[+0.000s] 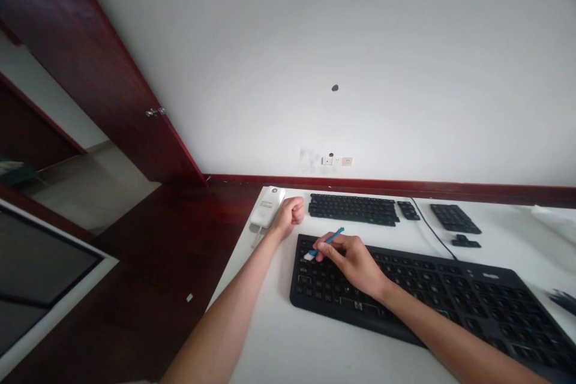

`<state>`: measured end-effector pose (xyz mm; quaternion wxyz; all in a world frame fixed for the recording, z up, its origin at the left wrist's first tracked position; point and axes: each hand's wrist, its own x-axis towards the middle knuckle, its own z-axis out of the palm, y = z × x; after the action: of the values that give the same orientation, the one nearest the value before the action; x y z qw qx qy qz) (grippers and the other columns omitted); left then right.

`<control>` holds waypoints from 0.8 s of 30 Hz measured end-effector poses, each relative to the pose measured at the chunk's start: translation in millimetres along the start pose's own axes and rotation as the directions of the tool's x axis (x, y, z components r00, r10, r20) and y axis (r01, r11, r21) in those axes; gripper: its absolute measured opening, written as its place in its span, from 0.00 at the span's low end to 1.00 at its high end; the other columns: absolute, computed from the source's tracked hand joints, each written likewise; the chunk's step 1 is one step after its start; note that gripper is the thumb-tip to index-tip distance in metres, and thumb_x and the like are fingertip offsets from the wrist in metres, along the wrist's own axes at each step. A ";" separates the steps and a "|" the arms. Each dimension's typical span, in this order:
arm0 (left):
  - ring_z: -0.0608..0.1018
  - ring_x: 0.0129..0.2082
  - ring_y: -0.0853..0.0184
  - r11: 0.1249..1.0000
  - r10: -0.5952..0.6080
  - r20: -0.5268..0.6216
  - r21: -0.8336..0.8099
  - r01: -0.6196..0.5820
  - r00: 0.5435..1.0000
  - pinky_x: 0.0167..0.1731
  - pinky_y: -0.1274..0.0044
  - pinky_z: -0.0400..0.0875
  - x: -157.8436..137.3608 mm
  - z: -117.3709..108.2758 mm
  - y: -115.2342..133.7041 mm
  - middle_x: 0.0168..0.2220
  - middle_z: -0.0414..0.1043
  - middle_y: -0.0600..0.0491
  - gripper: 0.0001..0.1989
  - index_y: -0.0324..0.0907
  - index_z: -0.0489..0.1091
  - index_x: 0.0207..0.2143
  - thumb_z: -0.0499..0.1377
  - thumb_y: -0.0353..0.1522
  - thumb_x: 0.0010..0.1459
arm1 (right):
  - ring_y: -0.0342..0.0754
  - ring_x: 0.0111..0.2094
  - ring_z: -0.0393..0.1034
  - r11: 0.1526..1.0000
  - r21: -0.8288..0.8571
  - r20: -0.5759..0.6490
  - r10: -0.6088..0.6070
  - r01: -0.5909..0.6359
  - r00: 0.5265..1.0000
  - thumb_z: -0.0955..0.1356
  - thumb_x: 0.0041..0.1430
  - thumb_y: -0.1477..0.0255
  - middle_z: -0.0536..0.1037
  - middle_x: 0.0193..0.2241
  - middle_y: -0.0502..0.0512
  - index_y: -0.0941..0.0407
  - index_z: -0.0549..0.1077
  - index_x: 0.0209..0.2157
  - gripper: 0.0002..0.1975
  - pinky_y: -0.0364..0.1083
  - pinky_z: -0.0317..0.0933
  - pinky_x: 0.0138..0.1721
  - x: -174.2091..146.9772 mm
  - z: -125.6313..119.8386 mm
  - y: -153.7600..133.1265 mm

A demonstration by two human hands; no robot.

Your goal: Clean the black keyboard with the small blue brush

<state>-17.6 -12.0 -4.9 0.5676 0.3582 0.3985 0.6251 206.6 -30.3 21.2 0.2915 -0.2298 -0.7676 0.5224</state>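
Note:
My right hand (355, 261) pinches a small blue brush (333, 235), its white bristles pointing down at the left end of a black keyboard (400, 327). The keyboard's keycaps are off, leaving its sockets bare. My left hand (289, 216) rests on the white table as a closed fist, with nothing showing in it. Right beside that fist lies a white power bank (269, 205) with a short cable. Behind the keyboard, loose black keycaps (353, 209) are laid out in rows.
Further keycap groups (455, 218) sit to the right, with arrow keys (465, 241) below them. A black cable (432, 228) runs back from the keyboard. A dark bristly object (562, 300) lies at the right edge. The white table (279, 348) ends on the left above a dark floor.

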 end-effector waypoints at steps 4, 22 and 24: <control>0.45 0.15 0.77 1.000 -0.014 -0.004 -0.022 0.013 1.000 0.17 0.80 0.40 1.5 -0.4 -0.4 0.16 0.40 0.65 0.23 0.44 0.48 0.21 0.61 0.39 0.57 | 0.50 0.34 0.78 0.998 -0.023 0.071 -0.049 0.051 0.996 0.62 0.74 0.56 0.83 0.31 0.55 0.55 0.81 0.35 0.23 0.48 0.68 0.41 -5.1 -0.5 -5.1; 0.46 0.15 0.77 0.998 0.048 0.017 0.044 -0.049 0.999 0.18 0.79 0.40 0.1 6.1 -1.6 0.16 0.44 0.64 0.22 0.44 0.51 0.22 0.61 0.39 0.58 | 0.48 0.29 0.78 0.977 -0.161 0.178 -0.114 0.143 0.978 0.67 0.70 0.61 0.85 0.31 0.53 0.53 0.84 0.33 0.17 0.45 0.71 0.34 -7.6 3.0 -5.9; 0.46 0.15 0.77 0.997 0.054 0.020 0.055 -0.055 0.998 0.18 0.79 0.40 -0.7 7.0 -0.7 0.16 0.44 0.64 0.21 0.44 0.50 0.22 0.61 0.38 0.58 | 0.48 0.32 0.80 0.987 -0.100 0.171 -0.111 0.130 0.979 0.67 0.71 0.61 0.86 0.31 0.53 0.53 0.83 0.30 0.18 0.46 0.72 0.38 -6.4 1.8 -6.5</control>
<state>-10.9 -12.1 -2.5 0.5438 0.3902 0.4004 0.6258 209.7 -38.0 25.4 0.2450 -0.1545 -0.8294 0.4778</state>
